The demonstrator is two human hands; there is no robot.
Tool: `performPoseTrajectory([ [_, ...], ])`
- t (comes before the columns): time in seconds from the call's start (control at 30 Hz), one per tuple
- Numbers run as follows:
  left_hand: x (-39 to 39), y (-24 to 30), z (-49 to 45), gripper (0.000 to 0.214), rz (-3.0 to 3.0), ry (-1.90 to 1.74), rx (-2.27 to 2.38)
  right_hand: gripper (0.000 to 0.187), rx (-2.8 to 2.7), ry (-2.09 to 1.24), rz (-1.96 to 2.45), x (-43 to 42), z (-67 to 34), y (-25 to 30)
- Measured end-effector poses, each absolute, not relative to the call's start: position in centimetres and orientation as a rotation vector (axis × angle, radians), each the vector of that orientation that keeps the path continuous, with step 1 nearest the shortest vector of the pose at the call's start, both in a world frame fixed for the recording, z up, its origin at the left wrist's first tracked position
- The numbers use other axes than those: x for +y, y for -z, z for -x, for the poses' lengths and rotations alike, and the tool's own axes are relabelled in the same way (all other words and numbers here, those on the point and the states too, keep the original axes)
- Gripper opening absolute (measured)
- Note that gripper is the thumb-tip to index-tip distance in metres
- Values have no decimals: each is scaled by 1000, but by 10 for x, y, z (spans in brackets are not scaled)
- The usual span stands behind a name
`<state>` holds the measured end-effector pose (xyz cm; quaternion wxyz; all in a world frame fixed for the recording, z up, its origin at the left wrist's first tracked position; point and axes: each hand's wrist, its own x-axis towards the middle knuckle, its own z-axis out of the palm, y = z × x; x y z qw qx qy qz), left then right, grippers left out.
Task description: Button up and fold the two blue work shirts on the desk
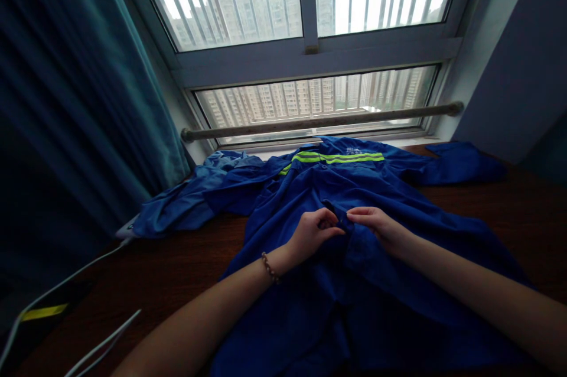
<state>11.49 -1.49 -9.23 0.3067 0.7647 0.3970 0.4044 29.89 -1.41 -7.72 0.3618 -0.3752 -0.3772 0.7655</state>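
Note:
A blue work coverall or jacket (283, 229) with yellow-green reflective stripes lies spread out before me, its sleeves reaching to both sides. At its middle front, my left hand (313, 229) pinches the edge of the front opening between thumb and fingers. My right hand (381, 226) grips the same front edge just to the right, thumb and fingertips pressed together. The cloth is lifted a little between the two hands. Whether a button or zip sits there is too dark to tell. A beaded bracelet (270, 267) is on my left wrist.
The garment rests on a dark wooden surface (190, 259) below a barred window (248, 10). A horizontal rail (319, 123) crosses low in front of the glass. Blue curtains (88, 81) hang at the left. White cables (75, 273) run along the left side, near a power strip (126, 227).

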Motion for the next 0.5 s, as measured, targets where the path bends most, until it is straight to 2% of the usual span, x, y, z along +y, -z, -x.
performPoseTrajectory([
  [0.5,-14,90,-112,20,-1935,-1168,1089,21,-1003,-1846,987,-2,-304,86],
])
